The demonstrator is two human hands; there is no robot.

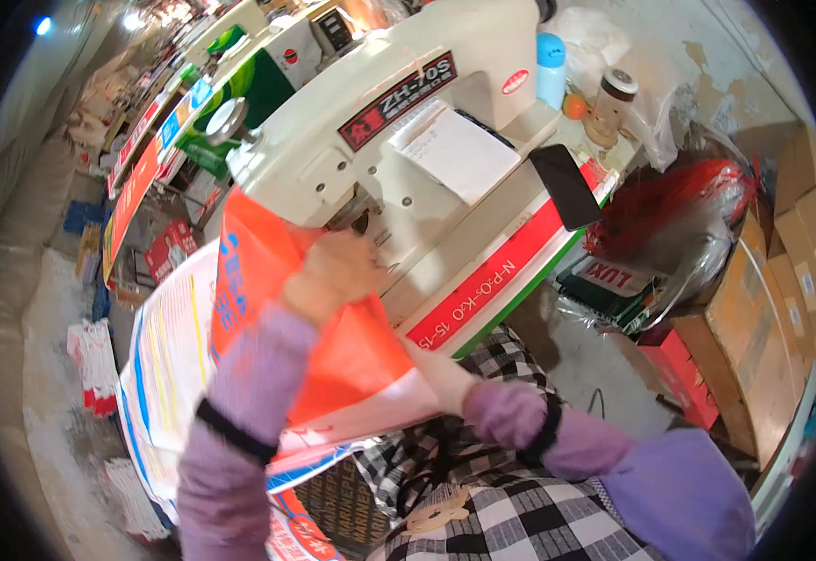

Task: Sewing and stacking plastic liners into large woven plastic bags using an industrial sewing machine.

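An orange and white printed plastic sack (357, 369) lies across the front of a cream sewing machine (305, 122), its far edge close under the machine's head. My left hand (338, 271) is curled on the orange part beside the needle area, closed on the sack and slightly blurred. My right hand (441, 376) is at the sack's right edge, against the front of the machine bed. Its fingers are hidden under the sack, so their hold does not show. The rest of the sack, white with blue and yellow stripes (170, 351), hangs down on the left.
A notepad (455, 150) and a black phone (565, 187) lie on the machine bed. Behind them stand a light blue bottle (550, 70) and a lidded jar (609, 107). Cardboard boxes (744, 346) and plastic-wrapped goods (670, 215) are piled at right. More machines line up at the far left.
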